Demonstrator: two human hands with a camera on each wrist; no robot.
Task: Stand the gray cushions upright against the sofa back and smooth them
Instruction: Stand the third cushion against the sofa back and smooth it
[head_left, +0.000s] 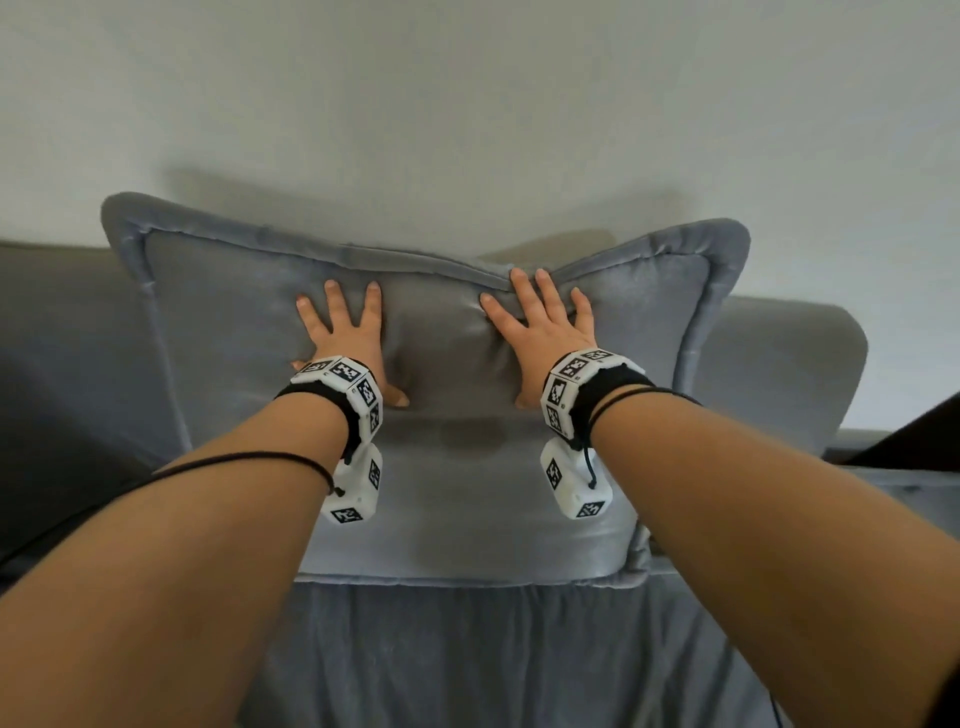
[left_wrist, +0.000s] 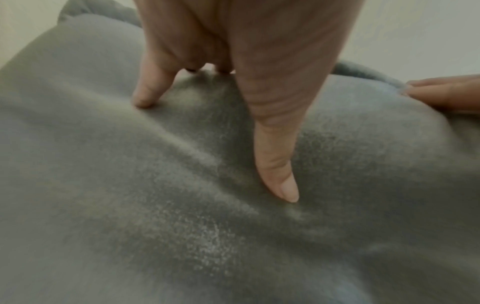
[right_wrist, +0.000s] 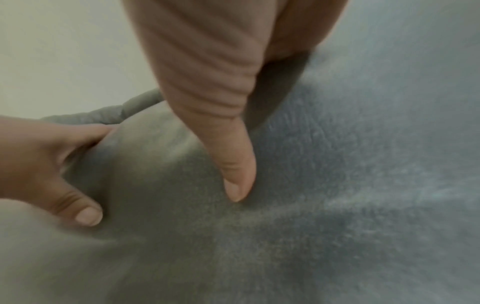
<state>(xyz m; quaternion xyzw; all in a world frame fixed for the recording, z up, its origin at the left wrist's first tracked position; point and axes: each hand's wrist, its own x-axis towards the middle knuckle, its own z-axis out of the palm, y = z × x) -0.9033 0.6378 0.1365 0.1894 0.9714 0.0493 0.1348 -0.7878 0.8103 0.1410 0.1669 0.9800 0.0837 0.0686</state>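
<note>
A large gray velvet cushion (head_left: 234, 338) with a flanged edge stands upright against the sofa back (head_left: 779, 374), its top dipping in the middle. My left hand (head_left: 345, 332) lies flat on its upper front, fingers spread and pressing into the fabric. My right hand (head_left: 540, 332) presses the same face to the right, fingers spread up to the top seam. In the left wrist view the left hand (left_wrist: 221, 123) dents the cushion (left_wrist: 130, 205) with its thumb. The right wrist view shows the right hand (right_wrist: 228, 154) pressing the cushion (right_wrist: 363, 185), with the left hand (right_wrist: 46, 168) at the left edge.
The gray sofa seat (head_left: 467, 665) runs below the cushion. A darker gray cushion or sofa part (head_left: 62, 364) sits to the left. A plain white wall (head_left: 467, 104) rises behind the sofa. A dark object (head_left: 914, 436) shows at the right edge.
</note>
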